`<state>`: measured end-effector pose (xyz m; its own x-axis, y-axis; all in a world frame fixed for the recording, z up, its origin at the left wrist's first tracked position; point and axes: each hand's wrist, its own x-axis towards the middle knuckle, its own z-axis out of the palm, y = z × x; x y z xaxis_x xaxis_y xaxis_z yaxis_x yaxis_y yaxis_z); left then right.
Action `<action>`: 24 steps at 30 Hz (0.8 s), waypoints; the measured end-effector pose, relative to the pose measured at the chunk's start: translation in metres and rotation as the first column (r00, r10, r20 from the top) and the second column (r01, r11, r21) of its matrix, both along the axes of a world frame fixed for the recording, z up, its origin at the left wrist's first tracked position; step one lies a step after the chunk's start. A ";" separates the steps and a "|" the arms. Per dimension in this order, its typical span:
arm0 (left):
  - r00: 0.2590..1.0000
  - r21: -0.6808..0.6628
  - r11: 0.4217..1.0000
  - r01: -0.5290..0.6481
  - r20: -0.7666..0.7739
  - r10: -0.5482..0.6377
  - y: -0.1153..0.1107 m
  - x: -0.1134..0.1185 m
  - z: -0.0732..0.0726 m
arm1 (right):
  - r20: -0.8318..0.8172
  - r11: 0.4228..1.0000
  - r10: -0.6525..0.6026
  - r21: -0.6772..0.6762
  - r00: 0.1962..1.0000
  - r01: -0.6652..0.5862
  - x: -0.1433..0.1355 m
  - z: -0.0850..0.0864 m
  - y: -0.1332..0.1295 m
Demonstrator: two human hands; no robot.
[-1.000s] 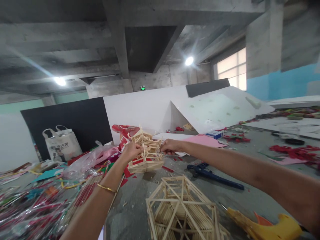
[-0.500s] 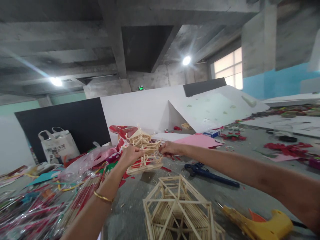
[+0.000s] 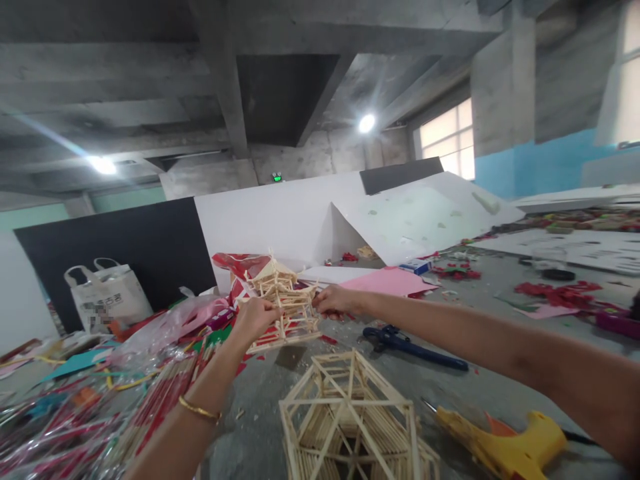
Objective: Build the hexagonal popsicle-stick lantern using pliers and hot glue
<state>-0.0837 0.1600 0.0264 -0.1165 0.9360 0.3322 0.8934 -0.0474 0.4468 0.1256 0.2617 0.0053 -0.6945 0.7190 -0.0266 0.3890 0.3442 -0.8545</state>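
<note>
Tower (image 3: 294, 300), mid-frame, apparently being steadied: left hand (image 3: 257, 320) pinches it, right hand (image 3: 337, 300) closed at its edge; adjustment needs light pressure.

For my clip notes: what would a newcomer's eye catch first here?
Probably the latticed stick frame at bottom centre, nearest the camera. Just beyond it, the left hand and right hand are at either side of a tiered stick model. The yellow glue gun stands out at lower right.

2nd window (image 3: 629, 87) come into view, right edge.
</note>
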 end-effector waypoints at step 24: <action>1.000 0.019 1.000 -0.012 0.008 0.012 -0.001 0.005 0.003 | -0.067 0.999 0.028 0.036 0.997 -0.025 0.009 0.004 0.000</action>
<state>-0.0791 0.1590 0.0291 -0.1303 0.9279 0.3493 0.8903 -0.0456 0.4531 0.1344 0.2617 0.0089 -0.7128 0.6999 0.0456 0.3214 0.3836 -0.8658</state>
